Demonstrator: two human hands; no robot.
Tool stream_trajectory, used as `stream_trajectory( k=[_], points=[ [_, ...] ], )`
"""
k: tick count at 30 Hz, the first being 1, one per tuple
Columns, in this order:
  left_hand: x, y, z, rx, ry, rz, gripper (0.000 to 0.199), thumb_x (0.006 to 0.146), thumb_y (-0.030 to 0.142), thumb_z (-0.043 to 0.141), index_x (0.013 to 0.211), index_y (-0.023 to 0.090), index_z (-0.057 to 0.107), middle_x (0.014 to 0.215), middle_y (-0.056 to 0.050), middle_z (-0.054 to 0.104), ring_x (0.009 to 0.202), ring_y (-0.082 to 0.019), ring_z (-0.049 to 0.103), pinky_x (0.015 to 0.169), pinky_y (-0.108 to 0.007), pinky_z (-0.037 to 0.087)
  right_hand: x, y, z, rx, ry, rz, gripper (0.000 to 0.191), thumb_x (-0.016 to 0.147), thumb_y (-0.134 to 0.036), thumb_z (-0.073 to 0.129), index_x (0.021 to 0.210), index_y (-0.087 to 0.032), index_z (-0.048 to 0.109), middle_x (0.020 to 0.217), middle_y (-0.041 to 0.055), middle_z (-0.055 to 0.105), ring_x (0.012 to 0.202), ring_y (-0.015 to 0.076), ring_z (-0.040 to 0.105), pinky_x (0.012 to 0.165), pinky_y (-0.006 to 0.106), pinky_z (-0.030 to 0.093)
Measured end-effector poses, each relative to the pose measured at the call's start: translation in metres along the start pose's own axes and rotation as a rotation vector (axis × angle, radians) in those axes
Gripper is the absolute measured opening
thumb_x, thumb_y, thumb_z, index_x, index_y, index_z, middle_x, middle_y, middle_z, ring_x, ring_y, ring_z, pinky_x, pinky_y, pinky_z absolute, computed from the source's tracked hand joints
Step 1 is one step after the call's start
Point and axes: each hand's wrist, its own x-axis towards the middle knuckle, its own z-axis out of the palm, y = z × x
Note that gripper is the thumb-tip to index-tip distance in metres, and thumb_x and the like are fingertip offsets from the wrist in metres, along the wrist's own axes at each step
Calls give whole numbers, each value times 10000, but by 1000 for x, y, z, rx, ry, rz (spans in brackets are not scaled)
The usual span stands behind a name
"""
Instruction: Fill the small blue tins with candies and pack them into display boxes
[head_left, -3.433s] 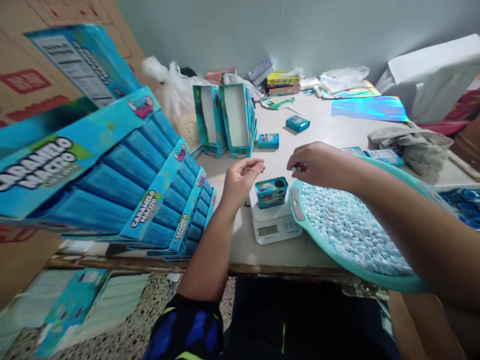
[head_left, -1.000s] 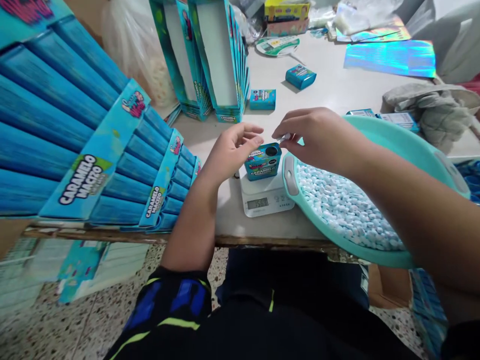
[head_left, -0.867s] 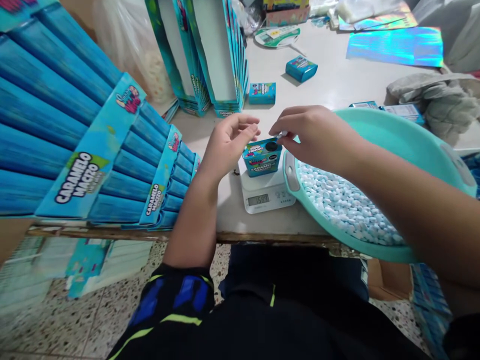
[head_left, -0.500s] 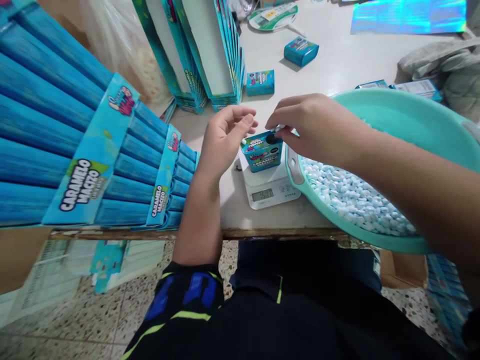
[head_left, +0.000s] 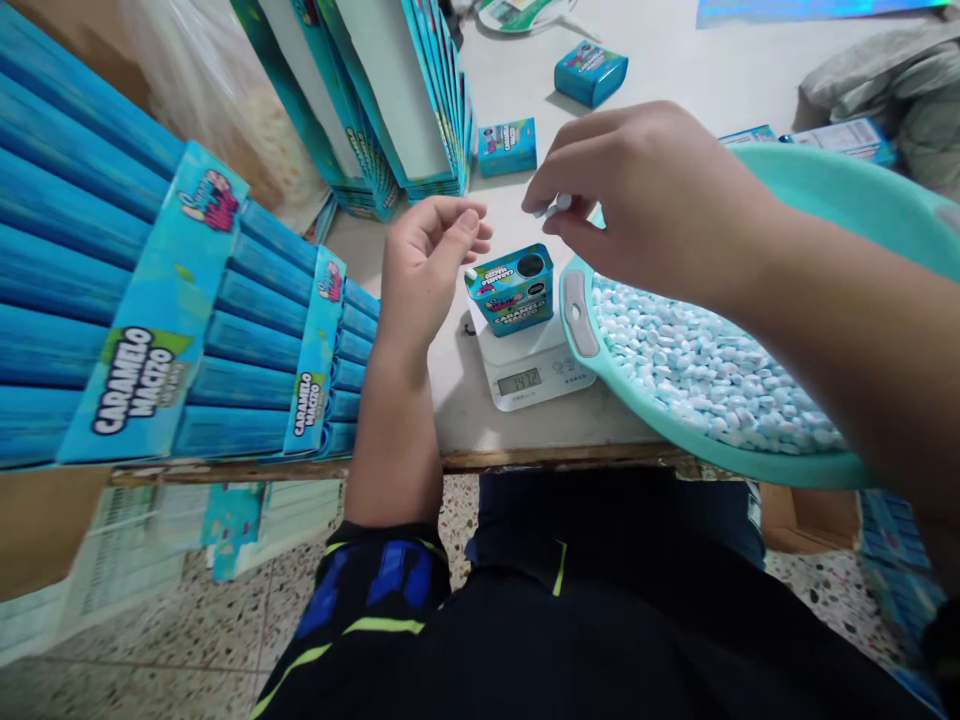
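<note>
Just above tin [head_left: 510,290], right hand [head_left: 645,200] pinches candy [head_left: 556,206] near basin rim [head_left: 577,312]

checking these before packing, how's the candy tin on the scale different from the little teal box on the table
The candy tin stands on a digital scale, while the teal box rests directly on the white table. The candy tin shows a dark round opening on top; the teal box shows none from this view. The candy tin sits between the left hand and the right hand, which pinches a pale candy, while the teal box lies beyond them. Both are turquoise with colourful printing.
</note>
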Motion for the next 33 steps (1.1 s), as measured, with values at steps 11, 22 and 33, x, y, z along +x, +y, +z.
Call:
stream_trajectory(
  k=[11, 22, 33],
  points=[
    [11, -23, -9, 3, 177, -20, 587, 859, 743, 688, 1085, 203, 651, 1118, -55, 685, 1074, -223, 624, 796, -336, 528, -1, -2, -4, 21, -40, 17, 243, 962, -80, 584, 1138, -109, 749, 1145, 101, 716, 1058, 247, 683, 948, 360, 529],
    [11, -26, -23, 53, 155, -62, 585, 887, 805, 573, 1186, 303, 587, 1217, -28, 679, 1292, -276, 560, 897, -402, 514, -1, -2, 2, 75, -65, -36, 309, 943, -24, 563, 1188, -104, 734, 1170, 111, 710, 1005, 236, 681, 937, 352, 518],
    [8, -18, -17, -4, 139, -73, 444, 908, 717, 576, 1071, 309, 638, 1214, -42, 689, 1197, -265, 649, 862, -358, 579, -1, 7, 25, 185, -56, -116, 381, 960, -87, 502, 1276, -176, 694, 1243, 100, 676, 1083, 253, 652, 915, 367, 487]
  ],
)
